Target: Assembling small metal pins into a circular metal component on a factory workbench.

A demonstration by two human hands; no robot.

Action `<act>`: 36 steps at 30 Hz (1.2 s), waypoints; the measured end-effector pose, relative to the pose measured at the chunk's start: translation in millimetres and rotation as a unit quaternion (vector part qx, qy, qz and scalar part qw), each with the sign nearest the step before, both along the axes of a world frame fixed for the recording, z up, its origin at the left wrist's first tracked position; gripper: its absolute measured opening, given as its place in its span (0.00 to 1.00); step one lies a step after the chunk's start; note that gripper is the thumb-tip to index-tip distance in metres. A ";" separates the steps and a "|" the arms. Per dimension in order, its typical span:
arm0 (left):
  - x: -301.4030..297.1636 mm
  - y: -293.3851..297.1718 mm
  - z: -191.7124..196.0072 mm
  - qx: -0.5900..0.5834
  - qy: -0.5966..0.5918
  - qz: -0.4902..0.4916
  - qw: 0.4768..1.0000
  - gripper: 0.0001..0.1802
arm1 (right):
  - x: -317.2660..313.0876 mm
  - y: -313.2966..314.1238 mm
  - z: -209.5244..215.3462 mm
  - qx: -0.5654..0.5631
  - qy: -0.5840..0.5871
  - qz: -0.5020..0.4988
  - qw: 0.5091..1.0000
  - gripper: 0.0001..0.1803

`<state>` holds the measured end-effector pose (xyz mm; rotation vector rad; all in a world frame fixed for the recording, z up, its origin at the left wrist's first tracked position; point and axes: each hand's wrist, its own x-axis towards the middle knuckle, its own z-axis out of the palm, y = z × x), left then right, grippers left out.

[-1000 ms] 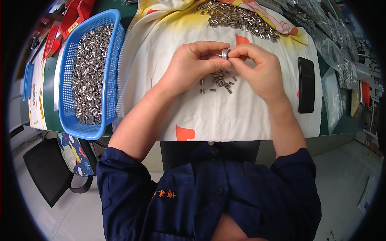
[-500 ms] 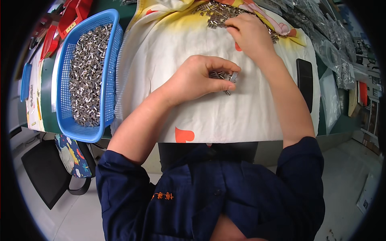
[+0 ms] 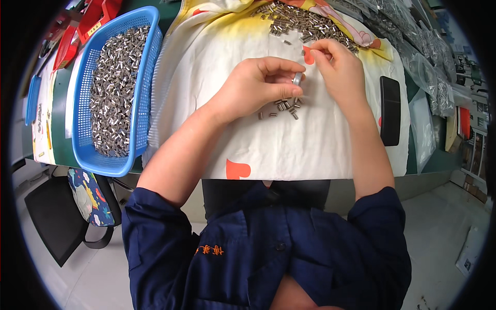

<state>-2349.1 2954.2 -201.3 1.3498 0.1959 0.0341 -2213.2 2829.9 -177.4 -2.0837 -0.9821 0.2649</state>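
Head view: we gripped silver ring-like piece (image 3: pixel 297 78) between thumb and fingers of left hand (image 3: pixel 253 85), long axis running roughly away from our body, top leaning slightly right. Orange lettering (image 3: pixel 210 250) stitched on navy shirt (image 3: pixel 315 243). Piece sat left of and nearer us than right hand (image 3: pixel 341 75), whose thumb and forefinger nearly met beside small cylinder (image 3: pixel 303 52); we couldn't tell whether pinched.

Pale glossy floor (image 3: pixel 88 281), black chair (image 3: pixel 54 217) with patterned cushion (image 3: pixel 95 199) beside a green-topped table (image 3: pixel 62 144).
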 end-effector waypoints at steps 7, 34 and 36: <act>4.0 4.7 1.1 -0.059 -0.030 0.068 0.996 0.20 | -11.5 -15.6 -0.3 0.078 0.229 0.124 0.962 0.07; 2.8 4.9 0.3 0.070 0.008 0.081 0.994 0.22 | -30.3 -10.5 2.1 0.092 -0.072 0.081 0.990 0.03; 2.5 5.1 2.2 0.066 0.009 0.084 0.994 0.21 | -28.6 -10.5 5.2 0.103 -0.015 0.086 0.991 0.04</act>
